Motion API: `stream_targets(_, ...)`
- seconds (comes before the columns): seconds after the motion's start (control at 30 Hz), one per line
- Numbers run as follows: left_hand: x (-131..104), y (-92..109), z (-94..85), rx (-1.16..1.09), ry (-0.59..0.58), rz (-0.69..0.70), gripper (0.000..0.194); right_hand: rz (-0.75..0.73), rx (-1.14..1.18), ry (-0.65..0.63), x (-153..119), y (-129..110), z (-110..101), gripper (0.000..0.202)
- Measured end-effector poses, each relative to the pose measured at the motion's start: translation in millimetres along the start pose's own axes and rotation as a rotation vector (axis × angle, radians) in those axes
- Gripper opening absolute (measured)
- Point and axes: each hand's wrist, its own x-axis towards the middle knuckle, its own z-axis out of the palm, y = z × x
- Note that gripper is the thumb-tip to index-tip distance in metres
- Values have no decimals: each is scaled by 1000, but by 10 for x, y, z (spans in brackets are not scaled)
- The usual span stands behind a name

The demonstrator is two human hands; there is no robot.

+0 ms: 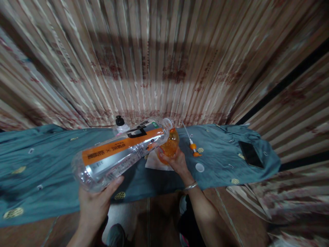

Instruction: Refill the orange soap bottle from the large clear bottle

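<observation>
My left hand is closed round the lower end of a large clear plastic bottle with an orange and silver label. The bottle is tilted, and its uncapped neck points right, over the top of an orange see-through bottle. Around that orange bottle my right hand is wrapped, keeping it upright on a white paper sheet. Whether liquid runs between the two bottles I cannot tell. To the right lies an orange pump head with a thin clear tube.
A round white cap lies near the table's front edge. Farther right is a black phone. Behind the large bottle stands a clear bottle with a black top. A green patterned cloth covers the table; curtains hang behind.
</observation>
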Motion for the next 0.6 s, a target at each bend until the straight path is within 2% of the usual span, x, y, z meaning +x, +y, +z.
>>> stream_targets(0.1, 7, -2, -14, 26, 0, 19, 28, 54, -9, -5, 5, 3, 2, 62)
stream_targets(0.5, 5, -94, -30, -21, 1, 37, 36, 40, 28, -1, -7, -44, -19, 60)
stream_targets(0.6, 14, -136, -71, -16, -39, 51, 40, 55, 23, -7, -8, -36, -25, 60)
